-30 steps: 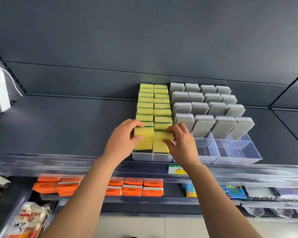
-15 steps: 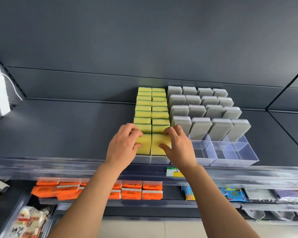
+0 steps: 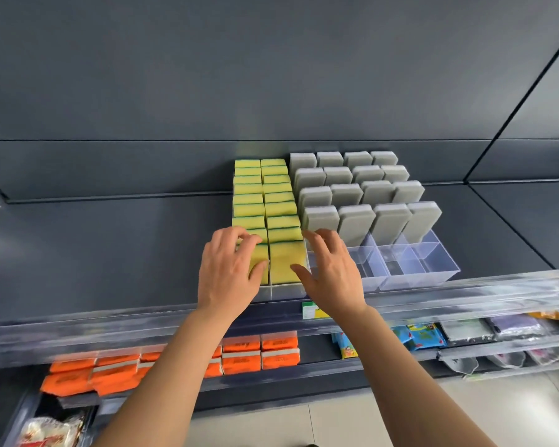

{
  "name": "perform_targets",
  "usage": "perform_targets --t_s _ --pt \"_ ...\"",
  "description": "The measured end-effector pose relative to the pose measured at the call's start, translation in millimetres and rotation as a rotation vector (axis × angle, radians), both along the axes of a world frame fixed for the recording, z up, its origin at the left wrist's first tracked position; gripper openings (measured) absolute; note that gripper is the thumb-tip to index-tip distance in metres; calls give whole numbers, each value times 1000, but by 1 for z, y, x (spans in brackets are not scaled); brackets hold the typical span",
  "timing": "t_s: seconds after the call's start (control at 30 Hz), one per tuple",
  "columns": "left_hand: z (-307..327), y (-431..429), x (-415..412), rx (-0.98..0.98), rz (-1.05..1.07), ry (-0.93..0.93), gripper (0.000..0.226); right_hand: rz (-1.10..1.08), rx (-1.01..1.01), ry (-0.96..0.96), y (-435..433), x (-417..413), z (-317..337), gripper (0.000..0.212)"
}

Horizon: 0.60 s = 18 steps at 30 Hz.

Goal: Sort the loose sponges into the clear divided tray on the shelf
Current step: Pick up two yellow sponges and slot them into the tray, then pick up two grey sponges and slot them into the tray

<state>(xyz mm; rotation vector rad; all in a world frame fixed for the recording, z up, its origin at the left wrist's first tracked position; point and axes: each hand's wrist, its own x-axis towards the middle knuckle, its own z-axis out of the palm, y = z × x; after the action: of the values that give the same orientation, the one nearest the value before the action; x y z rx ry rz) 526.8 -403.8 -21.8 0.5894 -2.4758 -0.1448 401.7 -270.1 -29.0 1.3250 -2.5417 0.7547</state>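
Note:
The clear divided tray (image 3: pixel 433 269) sits on the dark shelf. Two rows of yellow sponges (image 3: pixel 265 188) fill its left side, and several grey sponges (image 3: pixel 355 224) stand upright to their right. The front right compartments hold nothing. My left hand (image 3: pixel 229 272) wraps the front yellow sponge of the left row (image 3: pixel 262 253), fingers on top and thumb on its face. My right hand (image 3: pixel 329 272) is spread open beside the front yellow sponge of the right row (image 3: pixel 286 262), with only the thumb touching it.
A clear plastic rail (image 3: pixel 465 295) runs along the shelf's front edge, with a small price label (image 3: pixel 310 309). The shelf below holds orange packs (image 3: pixel 259 353) and colourful packets (image 3: pixel 423 337). A wrapped item (image 3: pixel 46 430) lies at the bottom left.
Both front yellow sponges went down into their compartments. My right hand has let go of its sponge and spread its fingers; my left hand's grip has loosened.

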Motion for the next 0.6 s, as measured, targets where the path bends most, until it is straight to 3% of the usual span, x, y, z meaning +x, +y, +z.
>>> perform_targets --t_s 0.13,0.3,0.6 --pt "8 21 -21 -65 -141 -21 31 -93 6 28 26 -12 2 48" --pt "15 57 -58 -115 -319 -112 41 -252 34 47 74 -35 6 47" --pt "10 144 -140 -115 -466 -232 48 -477 208 28 185 -85 1 52"
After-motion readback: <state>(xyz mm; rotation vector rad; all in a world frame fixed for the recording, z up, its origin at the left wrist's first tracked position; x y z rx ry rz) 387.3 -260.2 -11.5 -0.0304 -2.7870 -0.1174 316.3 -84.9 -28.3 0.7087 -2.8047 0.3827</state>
